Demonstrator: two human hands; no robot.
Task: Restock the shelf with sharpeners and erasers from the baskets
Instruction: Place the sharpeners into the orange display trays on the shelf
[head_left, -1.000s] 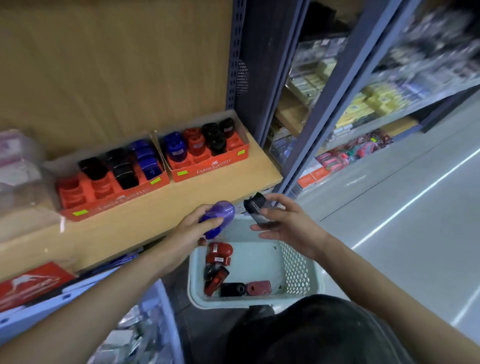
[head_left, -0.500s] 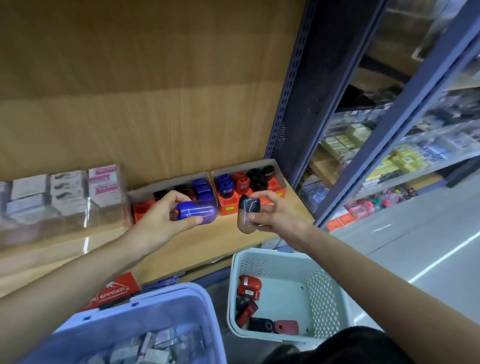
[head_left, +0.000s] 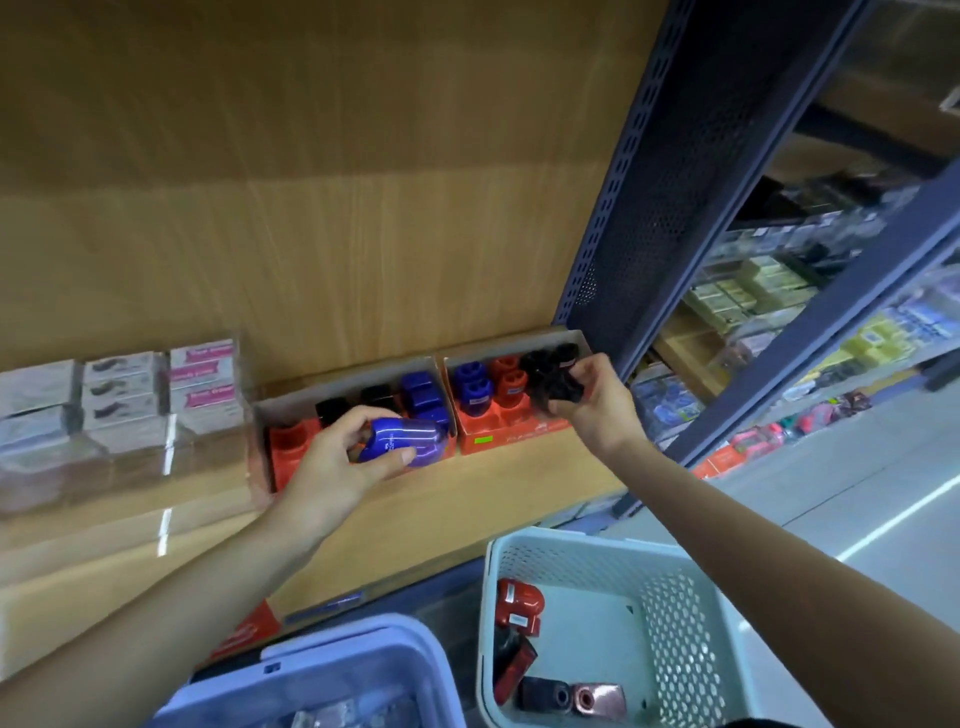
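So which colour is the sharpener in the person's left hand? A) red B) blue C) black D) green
B: the left hand grips a blue sharpener over the left display tray, while the right hand holds a black sharpener.

Left forearm bare: enters from lower left of frame, angles up toward centre. At its end, left hand (head_left: 332, 467) sits left of centre, fingers (head_left: 358, 418) curled over top of glossy blue oval plastic sharpener (head_left: 402, 441), thumb pressed along its underside. Right forearm bare: enters from lower right, stretches diagonally up to centre right. There right hand (head_left: 602, 405), higher than left, pinches black plastic sharpener (head_left: 558, 389) at fingertips. Hands well apart.
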